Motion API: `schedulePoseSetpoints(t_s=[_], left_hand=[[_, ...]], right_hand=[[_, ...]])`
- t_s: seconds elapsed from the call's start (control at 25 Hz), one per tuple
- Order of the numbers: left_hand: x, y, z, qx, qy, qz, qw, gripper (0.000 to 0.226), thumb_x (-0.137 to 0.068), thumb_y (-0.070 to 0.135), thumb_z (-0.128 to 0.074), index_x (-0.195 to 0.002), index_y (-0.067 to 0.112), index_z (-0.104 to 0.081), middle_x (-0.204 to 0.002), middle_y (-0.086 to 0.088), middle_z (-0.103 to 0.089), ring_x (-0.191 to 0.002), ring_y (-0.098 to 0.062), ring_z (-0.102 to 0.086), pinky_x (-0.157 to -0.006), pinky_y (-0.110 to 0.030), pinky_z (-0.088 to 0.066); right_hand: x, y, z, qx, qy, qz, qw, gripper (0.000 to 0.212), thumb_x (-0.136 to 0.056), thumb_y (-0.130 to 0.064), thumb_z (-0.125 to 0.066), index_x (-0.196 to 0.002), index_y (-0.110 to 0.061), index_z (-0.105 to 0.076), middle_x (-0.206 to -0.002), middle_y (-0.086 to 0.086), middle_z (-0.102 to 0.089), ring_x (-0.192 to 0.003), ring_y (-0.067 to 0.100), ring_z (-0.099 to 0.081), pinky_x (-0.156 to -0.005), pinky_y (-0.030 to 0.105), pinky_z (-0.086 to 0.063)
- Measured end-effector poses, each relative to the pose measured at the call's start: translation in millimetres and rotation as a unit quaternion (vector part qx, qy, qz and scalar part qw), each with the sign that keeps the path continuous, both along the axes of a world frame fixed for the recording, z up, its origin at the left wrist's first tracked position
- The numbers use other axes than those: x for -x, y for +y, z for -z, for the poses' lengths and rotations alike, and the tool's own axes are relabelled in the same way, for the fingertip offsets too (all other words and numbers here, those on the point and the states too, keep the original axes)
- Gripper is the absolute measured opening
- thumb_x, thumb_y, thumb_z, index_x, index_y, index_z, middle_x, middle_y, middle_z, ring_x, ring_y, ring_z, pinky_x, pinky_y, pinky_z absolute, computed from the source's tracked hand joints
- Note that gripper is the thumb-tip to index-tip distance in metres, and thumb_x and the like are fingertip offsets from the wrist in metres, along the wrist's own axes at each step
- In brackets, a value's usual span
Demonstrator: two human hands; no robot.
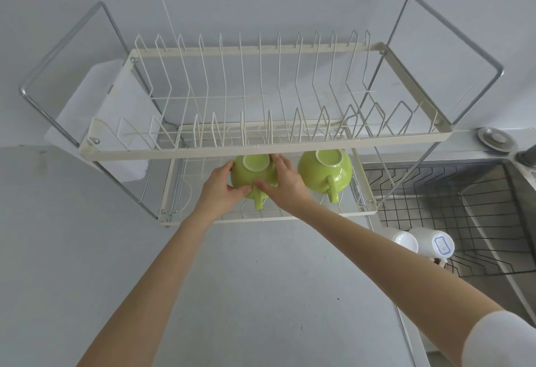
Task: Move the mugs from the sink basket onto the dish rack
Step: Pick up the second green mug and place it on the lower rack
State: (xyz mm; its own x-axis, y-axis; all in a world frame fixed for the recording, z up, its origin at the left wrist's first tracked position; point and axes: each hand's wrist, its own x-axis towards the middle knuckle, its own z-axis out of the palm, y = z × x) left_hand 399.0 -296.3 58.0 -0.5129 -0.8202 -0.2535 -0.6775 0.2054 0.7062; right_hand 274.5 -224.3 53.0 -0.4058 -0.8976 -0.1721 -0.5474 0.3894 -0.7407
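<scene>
A two-tier cream wire dish rack (261,146) stands on the counter. On its lower shelf, a green mug (252,176) is upside down with its handle toward me. My left hand (217,186) grips its left side and my right hand (285,185) grips its right side and front. A second green mug (324,172) rests upside down just to the right, untouched. Two white mugs (404,240) (435,243) lie upside down at the near left corner of the dark wire sink basket (464,207).
The steel sink (493,233) lies at the right, with a round metal drain lid (496,137) on its back ledge. A white plastic tray (95,111) leans behind the rack's left side. The rack's upper tier holds no dishes.
</scene>
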Motion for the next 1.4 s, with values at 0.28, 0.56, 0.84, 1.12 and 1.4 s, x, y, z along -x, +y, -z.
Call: schedulePoseSetpoints(t_s=[0.28,0.56,0.84,1.12,1.4], left_hand=[[3,-4,2,0.017,0.011,-0.009,1.000,0.071,-0.080,0.023,-0.067,-0.141,0.013,-0.031,-0.142,-0.012,-0.040,-0.104,-0.032,-0.060,-0.083,-0.023,-0.036],[0,-1,2,0.019,0.007,-0.008,1.000,0.072,-0.080,0.023,-0.066,-0.141,0.011,-0.029,-0.143,-0.012,-0.039,-0.105,-0.031,-0.059,-0.084,-0.024,-0.036],[-3,7,-3,0.011,-0.004,-0.004,1.000,0.075,-0.083,0.026,-0.063,-0.143,0.009,-0.022,-0.148,-0.012,-0.033,-0.107,-0.030,-0.058,-0.086,-0.026,-0.037],[-9,31,-22,0.068,-0.037,0.020,0.997,0.063,-0.087,0.023,-0.057,-0.141,0.010,-0.027,-0.141,-0.018,-0.038,-0.116,-0.032,-0.053,-0.098,-0.034,-0.039],[-13,84,-47,0.201,-0.147,0.082,0.965,0.061,-0.088,0.029,-0.051,-0.140,0.008,-0.027,-0.143,-0.014,-0.039,-0.129,-0.031,-0.041,-0.102,-0.045,-0.040]], right_hand=[[4,-3,-2,0.023,-0.002,0.007,1.000,0.064,-0.085,-0.029,-0.062,-0.138,-0.009,-0.034,-0.140,0.011,-0.042,-0.125,0.027,-0.044,-0.097,0.030,-0.038],[2,-1,-2,0.019,-0.003,0.002,1.000,0.069,-0.085,-0.030,-0.062,-0.142,-0.010,-0.028,-0.146,0.010,-0.035,-0.132,0.027,-0.038,-0.104,0.032,-0.035],[0,5,0,-0.009,0.020,-0.012,1.000,0.078,-0.088,-0.036,-0.056,-0.148,-0.012,-0.012,-0.158,0.010,-0.014,-0.146,0.025,-0.014,-0.118,0.038,-0.021],[1,47,-16,0.023,0.085,-0.051,0.995,0.071,-0.091,-0.029,-0.053,-0.148,-0.011,-0.015,-0.158,0.007,-0.016,-0.146,0.020,-0.014,-0.117,0.032,-0.019],[12,109,-35,0.003,0.199,-0.085,0.976,0.072,-0.091,-0.037,-0.048,-0.148,-0.015,-0.010,-0.159,0.008,-0.009,-0.148,0.021,-0.004,-0.121,0.038,-0.006]])
